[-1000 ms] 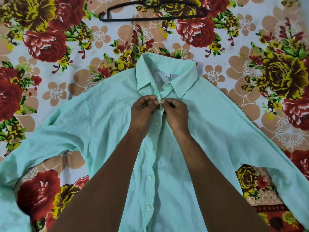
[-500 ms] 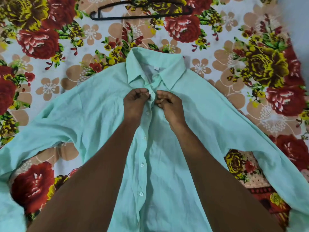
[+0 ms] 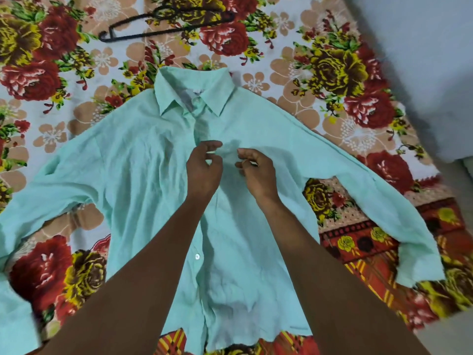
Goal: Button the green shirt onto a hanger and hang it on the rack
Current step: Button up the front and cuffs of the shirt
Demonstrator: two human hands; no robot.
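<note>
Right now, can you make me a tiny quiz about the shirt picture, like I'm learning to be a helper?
1. True or false: the black hanger is already inside the green shirt.
2. Where are the left hand and right hand? A) on a sleeve cuff B) over the middle of the shirt front, below the collar C) holding the hanger
3. Fill in: the shirt lies spread on a bedsheet printed with ____.

Key
1. False: the hanger lies on the sheet beyond the collar, apart from the shirt.
2. B
3. flowers
</note>
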